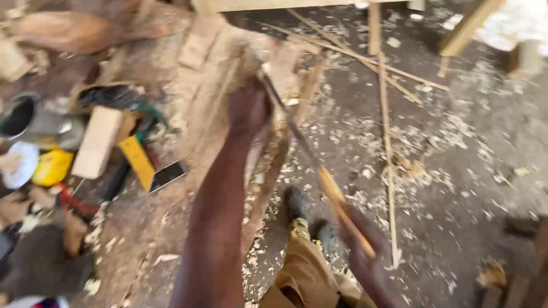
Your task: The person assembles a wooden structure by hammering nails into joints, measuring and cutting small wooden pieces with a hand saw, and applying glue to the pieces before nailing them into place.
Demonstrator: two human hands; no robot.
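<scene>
Held in both hands: long chisel-like tool point(319, 171), wooden handle low and near, blade far and high.

Long axis: diagonal, from lower right at the body up and left to the tip on the wooden workpiece point(228, 85).

Right hand point(365, 256): closed around the handle end, blurred by motion; finger detail not readable.

Left hand point(249, 108): extended well forward, closed near the blade end, resting on or just above the workpiece. Exact contact with the blade: cannot tell, frame too blurred.

Nearer to the cutting point: left hand. Right hand well back, close to the trouser leg and shoe point(294, 205).

Workpiece: rough, pale, elongated timber lying on the bench point(142, 239), running away from the body, directly under the tool tip.

Left of the workpiece on the bench: small wooden block point(97, 142), yellow-handled tool point(137, 162), yellow container point(51, 167), metal pot point(20, 117).

Floor point(456, 171) to the right: dark, strewn with shavings and thin wooden strips point(388, 148).
</scene>
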